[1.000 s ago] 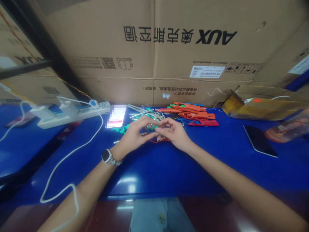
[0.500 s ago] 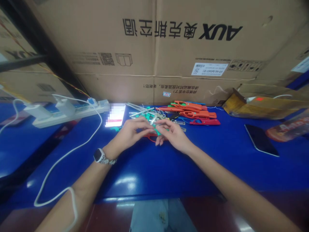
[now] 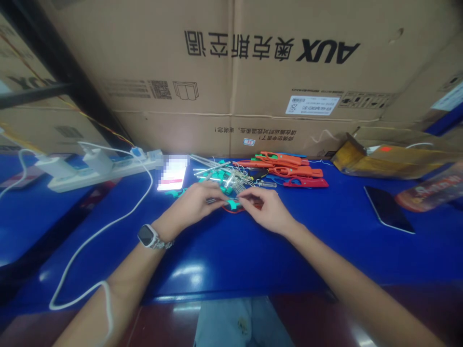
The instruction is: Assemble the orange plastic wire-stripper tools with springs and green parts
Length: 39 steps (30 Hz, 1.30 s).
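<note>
Resting low at the centre of the frame, the left hand (image 3: pixel 197 205) and right hand (image 3: pixel 269 211) pinch narrowly on 1 small green-and-red plastic clip (image 3: pixel 233 206) lying on the glossy blue table (image 3: pixel 231 250). It looks light, stiff and slick, best held by its ends. Thin metal pins (image 3: pixel 217 169) and orange tools (image 3: pixel 289 171) lie just above.
</note>
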### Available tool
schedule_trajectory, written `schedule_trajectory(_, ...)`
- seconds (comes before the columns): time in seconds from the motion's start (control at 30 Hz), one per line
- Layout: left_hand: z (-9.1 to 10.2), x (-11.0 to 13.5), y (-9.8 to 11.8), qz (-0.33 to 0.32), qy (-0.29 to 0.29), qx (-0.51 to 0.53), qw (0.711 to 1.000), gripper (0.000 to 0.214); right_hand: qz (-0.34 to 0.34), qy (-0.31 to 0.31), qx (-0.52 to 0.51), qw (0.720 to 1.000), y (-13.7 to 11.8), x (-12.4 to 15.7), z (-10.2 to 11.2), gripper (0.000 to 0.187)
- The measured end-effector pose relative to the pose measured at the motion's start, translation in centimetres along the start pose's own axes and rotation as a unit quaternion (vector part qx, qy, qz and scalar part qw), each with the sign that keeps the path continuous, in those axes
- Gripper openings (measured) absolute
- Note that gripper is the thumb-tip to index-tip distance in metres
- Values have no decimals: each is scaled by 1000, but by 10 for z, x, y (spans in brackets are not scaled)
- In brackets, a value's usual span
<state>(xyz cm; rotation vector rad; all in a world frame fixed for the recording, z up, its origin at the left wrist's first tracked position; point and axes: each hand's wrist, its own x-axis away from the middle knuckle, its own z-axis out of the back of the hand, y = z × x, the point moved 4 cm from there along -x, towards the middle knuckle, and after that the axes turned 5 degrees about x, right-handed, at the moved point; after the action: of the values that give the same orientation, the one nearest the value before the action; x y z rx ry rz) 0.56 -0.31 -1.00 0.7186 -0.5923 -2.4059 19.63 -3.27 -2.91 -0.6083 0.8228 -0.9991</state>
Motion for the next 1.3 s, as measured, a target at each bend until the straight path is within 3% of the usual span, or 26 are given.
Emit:
schedule_trajectory(0.1, -1, 0, -3, 20, -18, 7, 1000, 14, 85, -22, 166, 982, -5, 3, 11, 7)
schedule_trajectory(0.27, -6, 1, -6, 22, -31, -9, 999, 15, 88, -83, 237, 964, 0, 3, 10, 14)
schedule_trajectory(0.47, -9, 1, -15, 19, 5, -1, 1000, 15, 73, -124, 230, 962, 4, -4, 4, 12)
schedule_trajectory(0.63, -14, 0, -23, 32, 21, 22, 999, 17, 79, -120, 208, 968, 9, -8, 3, 7)
schedule_trajectory(0.87, -15, -1, -21, 36, -1, 27, 999, 16, 83, -111, 178, 974, 10, -4, 4, 4)
schedule_trajectory(1.03, -13, -1, -14, 50, 4, 24, 998, 13, 86, -122, 197, 969, 4, -4, 5, 17)
schedule_trajectory(1.13, -13, -1, -13, 53, 3, 19, 998, 12, 51, -147, 194, 968, 3, -10, 3, 16)
schedule_trajectory(1.3, -14, -1, -18, 71, -1, 26, 997, 12, -60, -183, 76, 978, 13, -16, -2, 12)
